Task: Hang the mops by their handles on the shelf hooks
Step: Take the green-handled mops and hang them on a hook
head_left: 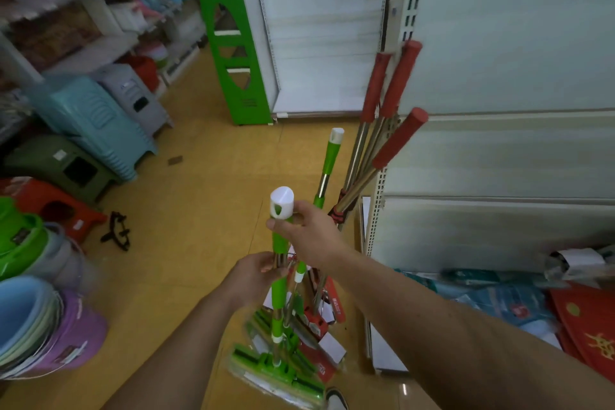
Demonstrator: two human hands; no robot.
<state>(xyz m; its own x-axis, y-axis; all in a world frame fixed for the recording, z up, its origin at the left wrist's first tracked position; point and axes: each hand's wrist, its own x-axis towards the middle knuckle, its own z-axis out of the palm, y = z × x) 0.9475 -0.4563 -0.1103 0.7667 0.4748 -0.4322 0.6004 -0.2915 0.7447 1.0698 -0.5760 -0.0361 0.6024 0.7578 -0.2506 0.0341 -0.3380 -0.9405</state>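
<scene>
Shelving fills my right side, a pale gondola unit with a slotted upright, and I can't make out a single hook on it from here, nor any mop hanging. So by my reckoning nothing is hung yet; the whole job lies ahead. Yellow floor spreads out below, stacked plastic stools off to my left. Against the shelf end leans a bunch of three red-handled mops, steel shafts gathered low down, all standing on the floor, it seems, rather than hung. Just beside them leans a second green mop, white cap up, also waiting. Now the one in hand: the green mop stands nearly upright in front of me, its sponge head down near the floor, blurred. My right hand is closed around the handle just under the white cap, which has a hole for hanging. My left hand is wrapped on the shaft lower down, fingers curled round the steel. Both grips look firm. Next comes lifting that cap towards a hook, once I find one; at least five mops to go.
</scene>
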